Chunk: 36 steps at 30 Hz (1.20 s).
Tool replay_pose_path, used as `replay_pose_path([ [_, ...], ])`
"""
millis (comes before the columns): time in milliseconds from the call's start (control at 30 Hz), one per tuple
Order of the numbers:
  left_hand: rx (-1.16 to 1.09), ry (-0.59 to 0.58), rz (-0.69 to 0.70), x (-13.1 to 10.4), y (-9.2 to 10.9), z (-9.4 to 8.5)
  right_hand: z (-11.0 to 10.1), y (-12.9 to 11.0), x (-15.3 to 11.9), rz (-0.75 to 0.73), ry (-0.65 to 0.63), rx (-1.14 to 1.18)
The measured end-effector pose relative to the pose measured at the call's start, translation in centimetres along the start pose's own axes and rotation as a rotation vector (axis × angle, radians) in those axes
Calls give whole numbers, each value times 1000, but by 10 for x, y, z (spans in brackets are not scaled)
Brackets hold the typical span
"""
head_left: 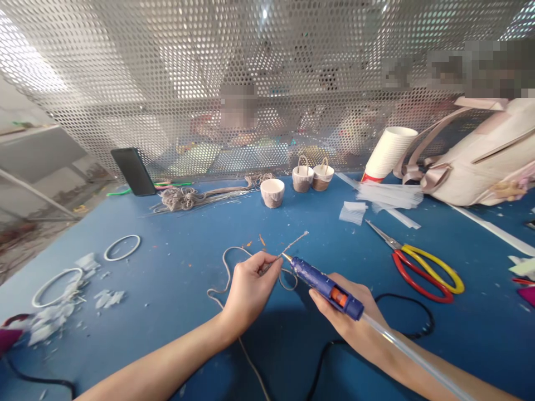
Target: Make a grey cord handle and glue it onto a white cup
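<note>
My left hand (254,281) pinches a thin grey-brown cord (225,267) between thumb and fingers; a short stiff end pokes out past the fingertips. The rest of the cord loops over the table and trails down toward the front edge. In my right hand (355,303) is a blue hot glue gun (321,281), with a clear glue stick (409,356) sticking out of its back. Its nozzle points at the cord close to my left fingertips; whether it touches cannot be told. Beyond my hands stands a small wrapped paper cup (272,193).
Two small handled baskets (302,178), a tangled cord bundle (179,199) and a phone (134,171) stand along the perforated metal screen (175,72). To the right are scissors (422,267), white mesh strips (388,196), stacked paper cups (390,150) and a bag (480,156). White rings (122,248) lie left.
</note>
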<state>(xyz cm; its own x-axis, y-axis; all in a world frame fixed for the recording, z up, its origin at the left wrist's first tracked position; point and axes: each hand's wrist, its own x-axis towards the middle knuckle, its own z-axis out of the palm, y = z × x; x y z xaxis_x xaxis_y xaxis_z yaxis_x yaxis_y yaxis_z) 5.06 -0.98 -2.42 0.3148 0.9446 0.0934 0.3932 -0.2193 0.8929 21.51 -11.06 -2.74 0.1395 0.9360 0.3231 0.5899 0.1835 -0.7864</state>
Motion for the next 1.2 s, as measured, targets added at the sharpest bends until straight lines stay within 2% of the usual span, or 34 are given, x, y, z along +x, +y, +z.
replay_pose_path([
  [233, -10, -5, -7, -1, 1, 0, 1, -4, -1, 75, -4, 18],
  [367, -48, -6, -48, 1, 2, -3, -4, -5, 2, 206, 59, 58],
  [500, -156, -8, -159, 6, 3, -7, -17, 4, 18, 362, 121, 80],
  [600, -218, -8, -206, 7, 5, -9, -24, 18, 41, 442, 64, 70],
  [700, -243, -11, -211, 7, 5, -9, -21, 33, 69, 442, -4, -13],
  [800, -239, 2, -199, 5, 6, -10, -10, 43, 94, 387, 1, -85],
  [933, -241, 16, -190, 4, 5, -13, 2, 51, 110, 318, 1, -177],
  [1067, -237, 28, -200, 6, 3, -18, -10, 56, 99, 257, 16, -248],
  [1200, -254, 27, -220, 9, 3, -23, -41, 39, 61, 216, 130, -352],
])
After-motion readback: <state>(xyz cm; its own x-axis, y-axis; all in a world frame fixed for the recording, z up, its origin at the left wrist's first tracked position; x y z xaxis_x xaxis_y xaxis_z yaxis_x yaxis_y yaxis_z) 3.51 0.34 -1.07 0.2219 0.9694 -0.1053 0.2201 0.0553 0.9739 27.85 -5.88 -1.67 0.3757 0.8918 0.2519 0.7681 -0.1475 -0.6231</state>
